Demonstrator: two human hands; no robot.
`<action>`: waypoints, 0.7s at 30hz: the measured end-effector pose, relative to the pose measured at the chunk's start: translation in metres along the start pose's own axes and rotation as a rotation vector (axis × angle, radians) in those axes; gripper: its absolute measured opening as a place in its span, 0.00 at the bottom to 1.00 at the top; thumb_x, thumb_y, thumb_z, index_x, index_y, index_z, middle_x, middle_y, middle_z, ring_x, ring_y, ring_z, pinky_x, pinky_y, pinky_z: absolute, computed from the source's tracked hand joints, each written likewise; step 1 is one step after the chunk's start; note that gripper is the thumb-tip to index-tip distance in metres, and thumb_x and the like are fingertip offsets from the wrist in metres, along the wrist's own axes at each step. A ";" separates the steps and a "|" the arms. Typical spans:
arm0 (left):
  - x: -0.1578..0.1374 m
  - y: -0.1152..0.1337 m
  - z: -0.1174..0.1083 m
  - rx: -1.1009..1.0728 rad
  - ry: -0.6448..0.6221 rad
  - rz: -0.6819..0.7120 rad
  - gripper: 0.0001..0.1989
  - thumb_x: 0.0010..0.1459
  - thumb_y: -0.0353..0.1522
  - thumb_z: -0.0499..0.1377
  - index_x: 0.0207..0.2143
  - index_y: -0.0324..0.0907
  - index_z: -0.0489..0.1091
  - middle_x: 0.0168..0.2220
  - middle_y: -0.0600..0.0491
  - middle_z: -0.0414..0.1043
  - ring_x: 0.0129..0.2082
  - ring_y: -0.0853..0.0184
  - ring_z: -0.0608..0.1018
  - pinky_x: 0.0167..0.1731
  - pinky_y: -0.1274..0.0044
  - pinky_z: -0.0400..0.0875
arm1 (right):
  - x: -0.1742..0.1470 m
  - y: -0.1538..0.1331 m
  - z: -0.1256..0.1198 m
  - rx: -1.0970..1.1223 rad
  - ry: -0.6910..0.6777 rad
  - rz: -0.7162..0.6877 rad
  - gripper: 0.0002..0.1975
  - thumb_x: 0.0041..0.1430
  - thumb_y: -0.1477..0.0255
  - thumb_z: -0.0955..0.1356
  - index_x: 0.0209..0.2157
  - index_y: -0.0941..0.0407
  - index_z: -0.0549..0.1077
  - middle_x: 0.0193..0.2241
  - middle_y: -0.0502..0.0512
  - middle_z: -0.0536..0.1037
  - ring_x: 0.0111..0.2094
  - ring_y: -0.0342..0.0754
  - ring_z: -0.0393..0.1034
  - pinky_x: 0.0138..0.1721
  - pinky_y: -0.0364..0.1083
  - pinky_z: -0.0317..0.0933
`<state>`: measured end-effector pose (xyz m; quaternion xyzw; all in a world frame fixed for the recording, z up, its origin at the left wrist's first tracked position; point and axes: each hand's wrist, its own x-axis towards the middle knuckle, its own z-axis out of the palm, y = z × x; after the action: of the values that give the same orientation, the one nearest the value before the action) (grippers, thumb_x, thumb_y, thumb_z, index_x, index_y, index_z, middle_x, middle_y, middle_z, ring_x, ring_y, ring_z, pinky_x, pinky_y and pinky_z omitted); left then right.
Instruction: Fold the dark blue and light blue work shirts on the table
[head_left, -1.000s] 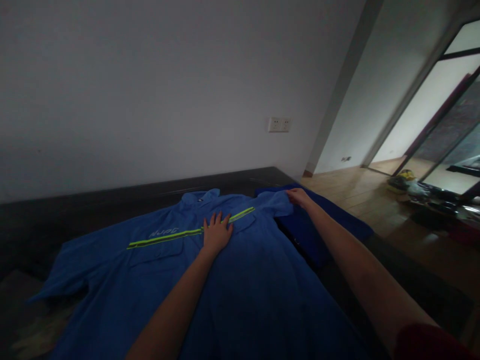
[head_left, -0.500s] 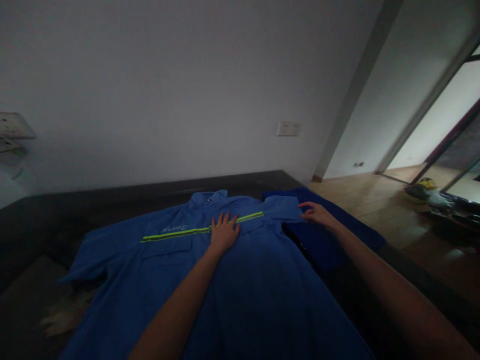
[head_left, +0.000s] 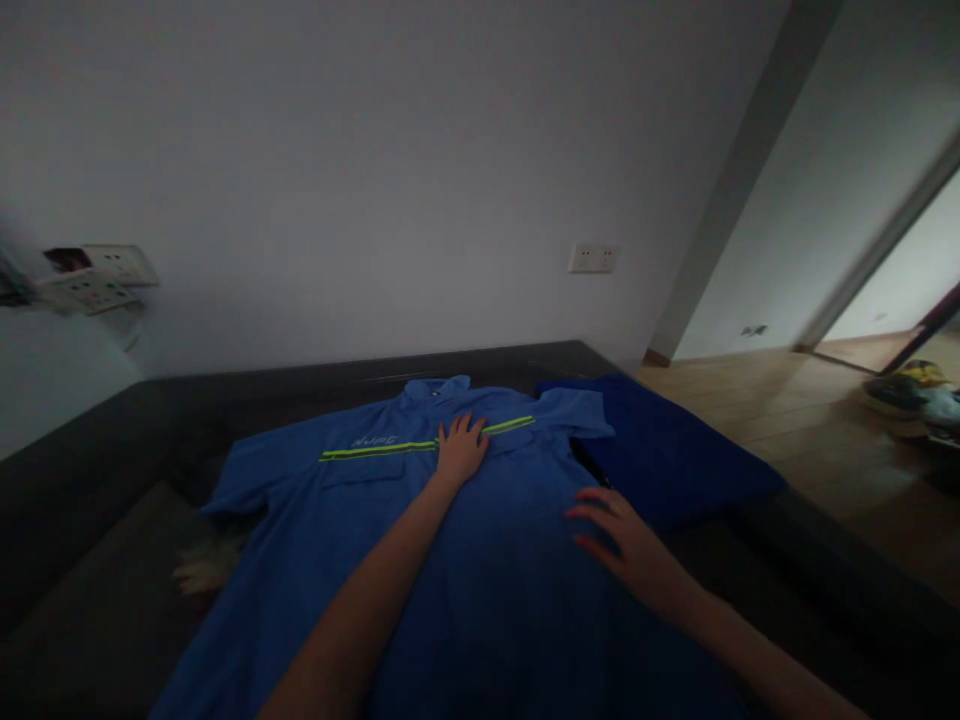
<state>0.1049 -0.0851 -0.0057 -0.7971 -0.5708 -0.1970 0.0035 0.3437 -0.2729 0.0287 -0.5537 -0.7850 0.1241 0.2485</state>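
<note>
A blue short-sleeved work shirt (head_left: 360,540) lies spread out, front up, its collar toward the wall. Yellow-green stripes cross its chest, with pale lettering above the left-hand one. My left hand (head_left: 460,450) rests flat on the chest by the stripe, fingers spread. Over the shirt's right side is my right hand (head_left: 626,545), fingers apart and slightly curled, with nothing held. Whether it touches the cloth I cannot tell. A darker blue folded cloth (head_left: 675,450) lies partly under the shirt's right sleeve.
The shirt lies on a dark sofa-like surface (head_left: 247,395) with a raised back along the wall. A pale fluffy thing (head_left: 206,567) sits beside the shirt's left edge. Wall sockets (head_left: 593,258) are above. Bags and other items (head_left: 919,395) stand on the floor at right.
My right hand has let go of the right sleeve's end and moved down and toward me, over the shirt's side. My left hand stays on the chest. The view has turned slightly left.
</note>
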 end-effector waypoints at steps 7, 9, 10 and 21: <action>-0.029 0.009 -0.047 -0.134 0.225 0.230 0.20 0.63 0.26 0.44 0.54 0.44 0.64 0.52 0.52 0.69 0.55 0.70 0.67 0.64 0.67 0.39 | -0.034 -0.008 0.039 -0.083 -0.122 -0.093 0.23 0.63 0.58 0.61 0.57 0.48 0.65 0.60 0.58 0.63 0.60 0.58 0.56 0.59 0.62 0.52; -0.049 0.004 -0.062 -0.160 0.209 0.245 0.20 0.62 0.26 0.44 0.54 0.44 0.64 0.51 0.52 0.70 0.54 0.70 0.68 0.64 0.68 0.42 | -0.033 -0.004 0.041 -0.080 -0.086 -0.119 0.22 0.63 0.59 0.61 0.57 0.48 0.66 0.59 0.57 0.64 0.59 0.56 0.58 0.59 0.62 0.53; -0.061 -0.001 -0.070 -0.165 0.187 0.240 0.20 0.62 0.26 0.45 0.54 0.44 0.64 0.51 0.52 0.70 0.54 0.69 0.68 0.63 0.68 0.44 | -0.032 -0.003 0.042 -0.077 -0.075 -0.130 0.22 0.63 0.59 0.61 0.56 0.48 0.66 0.59 0.58 0.65 0.59 0.56 0.58 0.59 0.62 0.53; -0.242 -0.139 -0.187 0.025 -0.351 -0.241 0.17 0.58 0.39 0.48 0.43 0.41 0.69 0.42 0.48 0.74 0.40 0.62 0.76 0.44 0.73 0.68 | -0.061 0.000 -0.002 0.074 -0.108 -0.134 0.19 0.60 0.57 0.62 0.48 0.49 0.73 0.53 0.58 0.70 0.55 0.57 0.63 0.56 0.58 0.57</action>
<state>-0.1456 -0.3000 0.0596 -0.7449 -0.6564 -0.0470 -0.1098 0.3611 -0.3300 0.0146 -0.4831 -0.8274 0.1658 0.2337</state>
